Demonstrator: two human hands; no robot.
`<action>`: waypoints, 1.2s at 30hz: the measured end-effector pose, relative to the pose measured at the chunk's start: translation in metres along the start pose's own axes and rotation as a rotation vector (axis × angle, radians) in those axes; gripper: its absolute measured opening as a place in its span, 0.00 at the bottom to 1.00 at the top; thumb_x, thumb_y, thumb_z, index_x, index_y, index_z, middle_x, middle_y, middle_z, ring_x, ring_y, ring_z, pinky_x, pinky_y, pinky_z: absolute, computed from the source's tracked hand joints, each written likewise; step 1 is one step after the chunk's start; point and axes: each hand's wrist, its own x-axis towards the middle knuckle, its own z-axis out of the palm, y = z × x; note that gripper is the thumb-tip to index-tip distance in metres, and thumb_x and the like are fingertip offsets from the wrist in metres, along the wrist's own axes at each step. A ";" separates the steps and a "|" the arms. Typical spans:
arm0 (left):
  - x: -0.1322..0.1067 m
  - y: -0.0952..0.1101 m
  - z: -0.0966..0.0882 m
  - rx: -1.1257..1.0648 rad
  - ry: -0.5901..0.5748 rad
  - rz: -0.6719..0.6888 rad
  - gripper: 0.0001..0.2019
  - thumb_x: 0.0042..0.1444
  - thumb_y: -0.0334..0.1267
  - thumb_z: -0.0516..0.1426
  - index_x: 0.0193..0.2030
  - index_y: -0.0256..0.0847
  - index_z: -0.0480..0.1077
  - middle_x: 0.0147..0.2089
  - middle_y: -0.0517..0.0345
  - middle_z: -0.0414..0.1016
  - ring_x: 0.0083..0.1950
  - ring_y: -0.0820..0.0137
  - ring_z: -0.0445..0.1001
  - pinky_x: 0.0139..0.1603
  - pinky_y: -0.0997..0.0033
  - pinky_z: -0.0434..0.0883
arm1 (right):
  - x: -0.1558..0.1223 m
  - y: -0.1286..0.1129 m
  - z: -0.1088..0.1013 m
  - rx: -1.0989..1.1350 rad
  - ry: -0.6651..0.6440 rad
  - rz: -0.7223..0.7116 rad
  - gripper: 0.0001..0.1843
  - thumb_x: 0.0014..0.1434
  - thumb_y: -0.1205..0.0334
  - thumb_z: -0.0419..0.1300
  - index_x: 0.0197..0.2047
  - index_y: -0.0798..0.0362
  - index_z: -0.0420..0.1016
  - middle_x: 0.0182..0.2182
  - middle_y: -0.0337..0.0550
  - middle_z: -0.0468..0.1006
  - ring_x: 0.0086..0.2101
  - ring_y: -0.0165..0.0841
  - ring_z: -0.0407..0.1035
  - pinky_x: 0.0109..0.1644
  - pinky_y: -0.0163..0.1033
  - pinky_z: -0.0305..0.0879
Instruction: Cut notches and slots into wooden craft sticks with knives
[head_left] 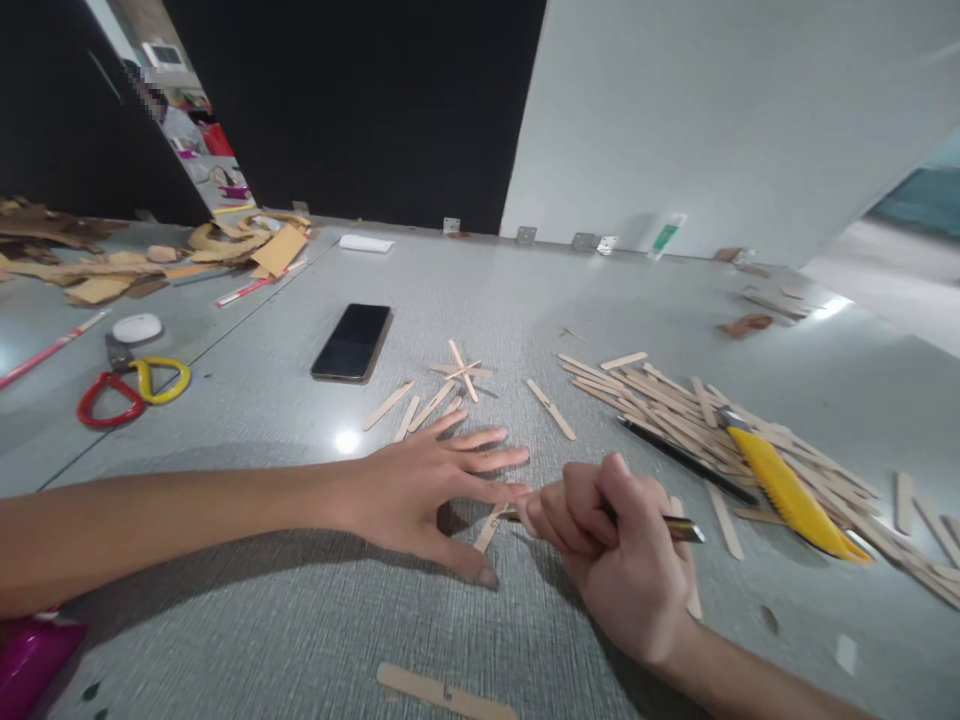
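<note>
My left hand [431, 490] rests on the grey table with its fingers spread flat, pressing down a wooden craft stick [489, 530] that shows between thumb and fingers. My right hand [607, 545] is closed in a writing grip on a thin pencil-like tool [679, 529], its tip meeting that stick. Several loose sticks [420, 405] lie just beyond my left hand, with a small crossed assembly of sticks [463, 371] behind them.
A big pile of sticks [697, 410] lies at right with a yellow utility knife [787, 495] and a black pen [686, 458]. A black phone [352, 342], red-and-yellow scissors [133, 388] and cardboard scraps [112, 265] are at left. One stick [442, 692] lies near the front edge.
</note>
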 end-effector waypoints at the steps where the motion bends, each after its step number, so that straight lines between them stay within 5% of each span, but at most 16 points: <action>1: 0.000 0.000 0.000 0.007 -0.002 -0.002 0.36 0.61 0.63 0.63 0.73 0.58 0.64 0.81 0.55 0.46 0.81 0.42 0.45 0.77 0.27 0.36 | 0.000 0.000 0.000 0.003 0.002 0.002 0.33 0.77 0.48 0.49 0.20 0.50 0.50 0.16 0.30 0.46 0.18 0.26 0.40 0.25 0.41 0.43; 28: -0.001 0.002 0.000 0.017 0.018 0.013 0.38 0.63 0.62 0.62 0.76 0.57 0.58 0.81 0.54 0.47 0.81 0.44 0.46 0.78 0.27 0.38 | -0.008 0.005 0.001 -0.018 0.046 0.024 0.32 0.76 0.51 0.51 0.20 0.49 0.50 0.16 0.29 0.47 0.18 0.27 0.41 0.26 0.41 0.42; 36: -0.001 0.003 -0.001 0.006 0.000 -0.004 0.30 0.66 0.61 0.60 0.71 0.54 0.67 0.81 0.56 0.46 0.81 0.45 0.44 0.78 0.29 0.36 | -0.006 0.004 0.009 -0.039 0.023 0.088 0.31 0.72 0.54 0.57 0.19 0.49 0.50 0.16 0.29 0.46 0.18 0.26 0.41 0.24 0.41 0.42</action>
